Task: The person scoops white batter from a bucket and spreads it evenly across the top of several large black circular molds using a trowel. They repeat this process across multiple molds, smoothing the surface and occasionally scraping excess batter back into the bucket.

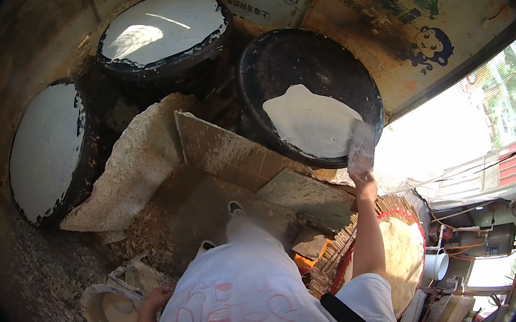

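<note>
My right hand [365, 186] holds a flat scraper [362, 145] by its near end. The scraper's blade lies at the right edge of a pale batter pool [311, 119] on a large round black griddle [309, 56]. Batter covers only the near part of that griddle. Low at my left side, my left hand [159, 297] is beside a batter-crusted bucket [100, 303] with cream-coloured liquid in it. Its fingers are partly hidden against my shirt, so I cannot tell whether they hold anything.
Two more black griddles, at upper left [168, 29] and far left [47, 149], are coated with white batter. A crusted curved sheet [136, 165] and upright boards [230, 150] stand before them. A round woven tray [338, 253] bearing stacked pale flatbreads [401, 256] is at my right.
</note>
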Tool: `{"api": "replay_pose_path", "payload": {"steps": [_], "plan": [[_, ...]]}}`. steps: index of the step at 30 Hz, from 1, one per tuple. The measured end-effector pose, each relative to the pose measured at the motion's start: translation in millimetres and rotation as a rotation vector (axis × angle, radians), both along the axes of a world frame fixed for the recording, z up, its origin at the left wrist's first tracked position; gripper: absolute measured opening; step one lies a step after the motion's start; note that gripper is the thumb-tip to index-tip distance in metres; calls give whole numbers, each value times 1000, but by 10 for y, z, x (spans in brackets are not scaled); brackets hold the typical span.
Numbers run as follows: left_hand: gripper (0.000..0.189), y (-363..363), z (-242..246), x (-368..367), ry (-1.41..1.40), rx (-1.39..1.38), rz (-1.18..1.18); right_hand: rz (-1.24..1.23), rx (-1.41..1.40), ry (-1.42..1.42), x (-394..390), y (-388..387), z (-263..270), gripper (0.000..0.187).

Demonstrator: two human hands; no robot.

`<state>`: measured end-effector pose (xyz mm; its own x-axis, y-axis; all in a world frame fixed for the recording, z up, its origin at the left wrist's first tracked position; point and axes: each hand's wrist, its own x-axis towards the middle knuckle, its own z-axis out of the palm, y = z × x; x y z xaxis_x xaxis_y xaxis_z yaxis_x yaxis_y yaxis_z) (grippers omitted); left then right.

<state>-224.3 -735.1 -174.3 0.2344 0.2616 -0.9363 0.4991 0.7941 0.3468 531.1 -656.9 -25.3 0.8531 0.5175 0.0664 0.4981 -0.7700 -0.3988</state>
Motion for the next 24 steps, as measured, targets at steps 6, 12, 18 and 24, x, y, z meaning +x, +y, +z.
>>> {"api": "replay_pose_path", "payload": {"steps": [6,12,18,24], "plan": [[37,-16,-158,64,67,-4,-41,-362,332,867,-247,327,102,47],[35,531,805,543,104,129,-236,360,78,305,-1228,873,256,74],[34,496,745,494,78,217,-311,395,-396,-193,-1035,836,293,64],[38,-107,-204,89,-67,93,-14,24,-65,-73,163,197,103,43]]}}
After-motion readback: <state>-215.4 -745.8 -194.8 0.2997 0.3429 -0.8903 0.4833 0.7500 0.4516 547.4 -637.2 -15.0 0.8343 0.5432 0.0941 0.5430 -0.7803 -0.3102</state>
